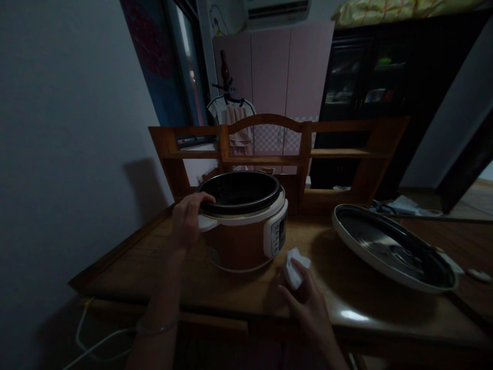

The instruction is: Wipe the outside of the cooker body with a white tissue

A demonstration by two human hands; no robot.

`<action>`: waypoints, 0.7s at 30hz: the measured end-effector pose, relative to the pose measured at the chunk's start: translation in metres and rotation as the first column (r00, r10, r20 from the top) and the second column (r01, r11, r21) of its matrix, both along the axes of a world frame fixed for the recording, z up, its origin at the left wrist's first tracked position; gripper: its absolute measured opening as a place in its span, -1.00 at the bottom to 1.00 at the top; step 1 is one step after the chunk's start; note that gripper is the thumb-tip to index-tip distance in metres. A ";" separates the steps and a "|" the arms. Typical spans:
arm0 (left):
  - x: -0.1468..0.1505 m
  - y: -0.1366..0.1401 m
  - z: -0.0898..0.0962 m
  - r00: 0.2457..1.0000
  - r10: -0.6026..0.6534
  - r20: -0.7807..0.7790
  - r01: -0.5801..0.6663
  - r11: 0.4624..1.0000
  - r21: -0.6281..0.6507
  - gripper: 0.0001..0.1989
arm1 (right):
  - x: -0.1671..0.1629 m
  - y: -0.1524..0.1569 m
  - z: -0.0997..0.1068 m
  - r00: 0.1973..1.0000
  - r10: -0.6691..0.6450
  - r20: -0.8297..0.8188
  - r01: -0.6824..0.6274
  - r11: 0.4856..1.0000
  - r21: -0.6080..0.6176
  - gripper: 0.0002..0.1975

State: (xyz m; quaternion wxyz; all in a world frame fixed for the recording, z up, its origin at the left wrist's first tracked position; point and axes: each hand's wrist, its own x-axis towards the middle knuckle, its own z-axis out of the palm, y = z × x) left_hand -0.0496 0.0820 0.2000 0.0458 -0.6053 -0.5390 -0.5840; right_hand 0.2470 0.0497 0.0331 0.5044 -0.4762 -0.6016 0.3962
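Note:
An electric pressure cooker point(241, 246) with a brown body and white trim stands without its lid on the wooden desk. Its black inner pot point(246, 206) sits in it, the rim showing above the white collar. My left hand point(187, 218) is closed over the left side of that rim, fingertips inside, beside the white side handle point(208, 222). Low in front of the control panel point(276, 236), my right hand point(304, 295) pinches a crumpled white tissue point(296, 267). The cooker's round lid point(389, 246) lies to the right, its metal underside facing up.
A wooden shelf rack point(265, 160) rises along the desk's back edge, behind the cooker. The wall point(77, 128) borders the left side. A white cable point(98, 347) hangs at the lower left. Light shines off the desktop point(269, 298) near its front edge.

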 end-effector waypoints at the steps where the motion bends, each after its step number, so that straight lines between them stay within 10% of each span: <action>1: 0.000 0.000 0.000 1.000 0.002 0.008 -0.002 1.000 -0.002 -0.54 | 0.001 0.001 -0.002 0.999 0.007 -0.050 -0.007 1.000 -0.007 -0.37; 21: -0.001 0.000 0.001 1.000 0.003 -0.015 -0.004 1.000 -0.009 -0.55 | 0.022 0.022 -0.021 0.928 -0.050 -0.370 0.002 0.992 -0.129 -0.63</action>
